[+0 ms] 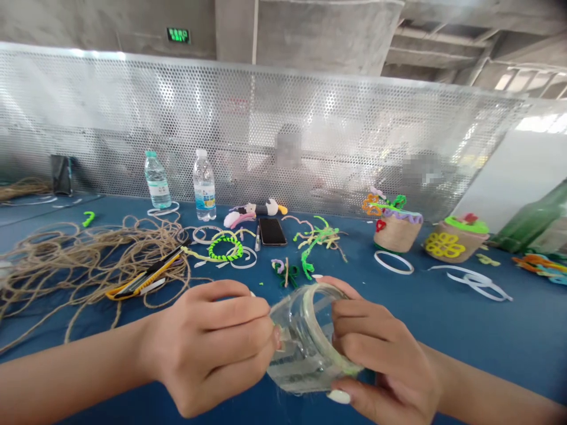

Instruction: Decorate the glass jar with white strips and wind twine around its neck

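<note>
My right hand (pixel 376 348) grips a clear plastic cup (pixel 296 369) by its rim, with the fingers inside and the thumb below. The cup lies tilted, its mouth toward the right, and a pale green band runs along the rim. Whitish strips like double-sided tape cover parts of its wall. Against the cup's side, my left hand (pixel 221 339) is closed in a pinch. At its fingertips shows a small pale piece of tape (pixel 283 339); the far fingers are partly hidden.
Tangled twine (pixel 88 254) spreads across the left, with a yellow utility knife (pixel 146 276) on it. Behind stand two water bottles (pixel 204 186). A phone (pixel 272 231) and pipe cleaners (pixel 316 239) lie mid-table. Twine-wrapped pots (pixel 396 230) and white rings (pixel 394 262) are at right.
</note>
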`<state>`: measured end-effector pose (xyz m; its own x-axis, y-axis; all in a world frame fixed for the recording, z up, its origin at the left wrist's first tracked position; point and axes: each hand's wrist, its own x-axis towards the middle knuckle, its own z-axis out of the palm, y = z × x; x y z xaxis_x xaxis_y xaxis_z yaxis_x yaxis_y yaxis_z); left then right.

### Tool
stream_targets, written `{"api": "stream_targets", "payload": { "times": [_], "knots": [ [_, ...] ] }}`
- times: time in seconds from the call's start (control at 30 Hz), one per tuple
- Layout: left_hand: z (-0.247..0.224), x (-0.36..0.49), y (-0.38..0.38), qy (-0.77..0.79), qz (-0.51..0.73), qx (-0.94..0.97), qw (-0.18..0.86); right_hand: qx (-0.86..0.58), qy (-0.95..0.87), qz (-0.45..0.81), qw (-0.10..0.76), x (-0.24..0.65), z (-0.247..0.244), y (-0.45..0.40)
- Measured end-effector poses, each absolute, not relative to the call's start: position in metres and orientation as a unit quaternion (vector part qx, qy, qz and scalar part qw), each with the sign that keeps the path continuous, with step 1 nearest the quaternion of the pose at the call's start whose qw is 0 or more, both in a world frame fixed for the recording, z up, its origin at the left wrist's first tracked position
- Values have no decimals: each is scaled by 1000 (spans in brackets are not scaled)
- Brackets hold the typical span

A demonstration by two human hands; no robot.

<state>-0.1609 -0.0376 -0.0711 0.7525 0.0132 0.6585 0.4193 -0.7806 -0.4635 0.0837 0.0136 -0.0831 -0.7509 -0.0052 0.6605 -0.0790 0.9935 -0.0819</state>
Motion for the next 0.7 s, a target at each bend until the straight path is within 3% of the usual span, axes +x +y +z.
{"api": "stream_targets", "payload": {
  "times": [0.7],
  "knots": [
    [-93, -178, -52, -132, -322, -866, 361, 22, -913, 70, 402, 83, -92, 21]
  ]
}}
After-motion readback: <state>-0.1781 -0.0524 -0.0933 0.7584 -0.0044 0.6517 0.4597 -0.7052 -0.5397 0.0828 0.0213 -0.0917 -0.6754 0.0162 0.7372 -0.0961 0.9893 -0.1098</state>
